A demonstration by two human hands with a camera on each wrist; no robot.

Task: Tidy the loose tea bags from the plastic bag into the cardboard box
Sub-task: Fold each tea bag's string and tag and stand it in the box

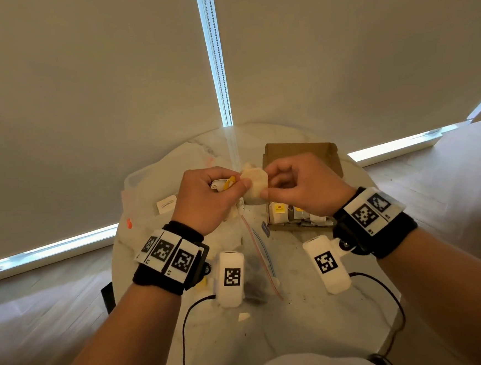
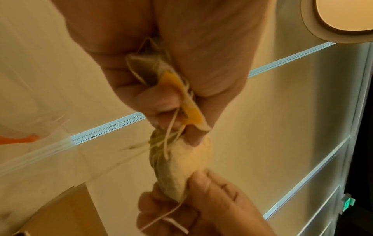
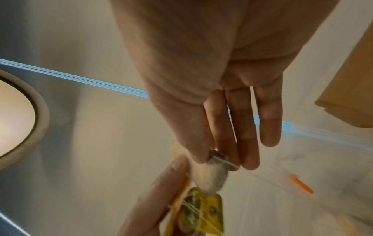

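— Where is the tea bag (image 1: 255, 184) lying from your hands?

— You are holding it between them, its long axis running across, just in front of the cardboard box (image 1: 301, 160). Your right hand (image 1: 297, 186) is pinching its right end and is nearer the box; your left hand (image 1: 206, 196) is gripping the bunched tags and strings (image 2: 181, 102).

— So the right hand should be carrying it?

— I think so.

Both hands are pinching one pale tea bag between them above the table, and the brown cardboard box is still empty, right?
Not empty. The head view shows tea bags already packed in the brown cardboard box. The rest holds: left hand and right hand pinch one pale tea bag.
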